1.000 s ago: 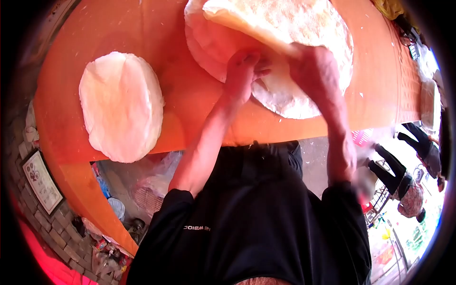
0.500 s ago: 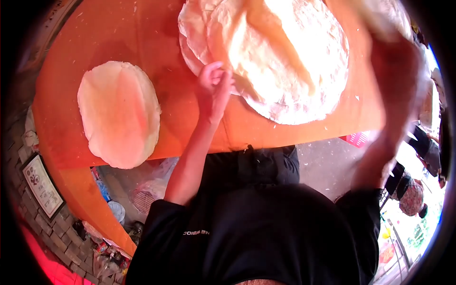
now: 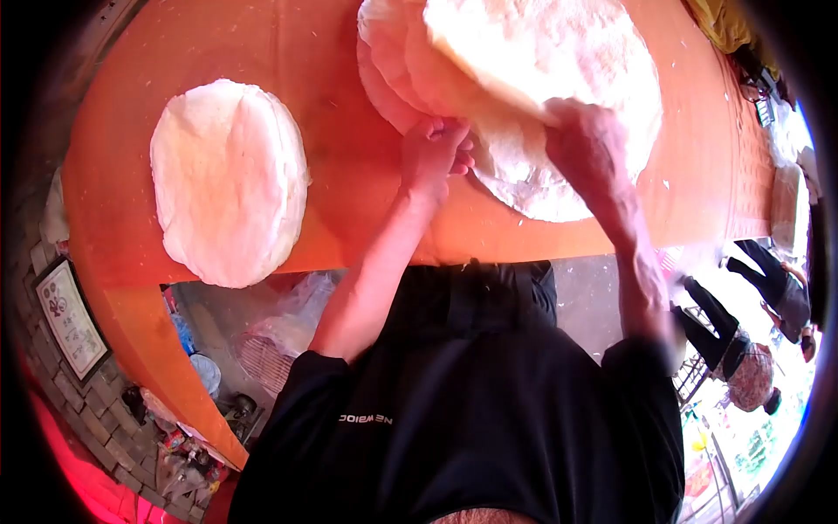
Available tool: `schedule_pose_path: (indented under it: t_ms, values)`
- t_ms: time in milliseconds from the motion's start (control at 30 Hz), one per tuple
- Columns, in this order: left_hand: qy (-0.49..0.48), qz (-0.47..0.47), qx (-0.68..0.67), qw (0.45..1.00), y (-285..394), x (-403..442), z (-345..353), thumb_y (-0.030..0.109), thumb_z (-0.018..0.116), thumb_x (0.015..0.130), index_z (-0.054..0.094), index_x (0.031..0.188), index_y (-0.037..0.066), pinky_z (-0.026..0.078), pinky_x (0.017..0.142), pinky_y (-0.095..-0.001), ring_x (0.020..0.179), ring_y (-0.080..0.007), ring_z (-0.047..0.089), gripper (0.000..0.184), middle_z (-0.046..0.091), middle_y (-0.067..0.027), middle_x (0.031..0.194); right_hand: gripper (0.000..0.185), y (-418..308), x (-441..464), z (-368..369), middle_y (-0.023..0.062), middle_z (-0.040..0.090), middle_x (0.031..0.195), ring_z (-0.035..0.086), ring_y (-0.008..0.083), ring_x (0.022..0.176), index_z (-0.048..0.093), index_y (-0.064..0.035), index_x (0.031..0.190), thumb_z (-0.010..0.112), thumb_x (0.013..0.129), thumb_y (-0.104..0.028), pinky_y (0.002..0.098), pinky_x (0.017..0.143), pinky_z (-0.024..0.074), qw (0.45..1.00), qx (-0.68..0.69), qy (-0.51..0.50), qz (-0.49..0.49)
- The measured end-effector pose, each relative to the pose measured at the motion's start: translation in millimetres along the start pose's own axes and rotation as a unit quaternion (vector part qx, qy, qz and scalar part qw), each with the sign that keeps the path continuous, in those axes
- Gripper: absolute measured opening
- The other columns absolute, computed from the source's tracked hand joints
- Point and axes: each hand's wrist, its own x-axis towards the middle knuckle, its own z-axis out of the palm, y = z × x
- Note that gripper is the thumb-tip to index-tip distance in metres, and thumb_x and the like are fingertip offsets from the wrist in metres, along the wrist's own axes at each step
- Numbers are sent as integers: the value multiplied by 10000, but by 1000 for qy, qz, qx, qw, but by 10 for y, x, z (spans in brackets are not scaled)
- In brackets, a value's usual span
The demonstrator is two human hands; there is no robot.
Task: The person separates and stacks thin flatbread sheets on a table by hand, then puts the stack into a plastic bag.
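A large round stack of thin pale flatbread sheets [image 3: 602, 61] lies on the orange table [image 3: 332, 210]. My right hand [image 3: 589, 144] is closed on the edge of the top sheet, which is lifted and folded over. My left hand [image 3: 438, 155] is at the stack's near left edge, fingers curled together; what they pinch, if anything, is hidden. A smaller oval stack of folded flatbread [image 3: 229, 183] rests at the table's left, apart from both hands.
At the right edge, two people [image 3: 751, 371] stand beyond the table. A framed sign [image 3: 72, 320] is at the far left. Plastic bags and a basket [image 3: 264, 362] lie below the table edge. Yellow cloth [image 3: 720, 24] shows at top right.
My right hand swung out to the right, then came back and took hold of a sheet's edge. My left hand has shifted right along the stack, its fingers curling.
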Motion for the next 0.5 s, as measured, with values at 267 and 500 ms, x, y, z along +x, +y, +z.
schedule_pose_path:
  t_ms: [267, 500]
  values:
    - [78, 132, 73, 986, 216, 273, -160, 185, 691, 821, 581, 893, -1, 455, 497, -203, 624, -104, 586, 228, 606, -29, 744, 167, 472, 310, -811, 150, 660, 760, 650, 240, 627, 673, -97, 906, 537, 894, -192, 347, 539, 501, 985, -6, 171, 0]
    - [-14, 49, 79, 996, 121, 165, -162, 205, 606, 870, 600, 877, 32, 421, 444, -222, 548, -115, 591, 173, 618, -31, 746, 107, -93, 25, -395, 131, 624, 658, 630, 322, 625, 626, -77, 831, 536, 798, -123, 412, 572, 498, 989, -146, 37, -11]
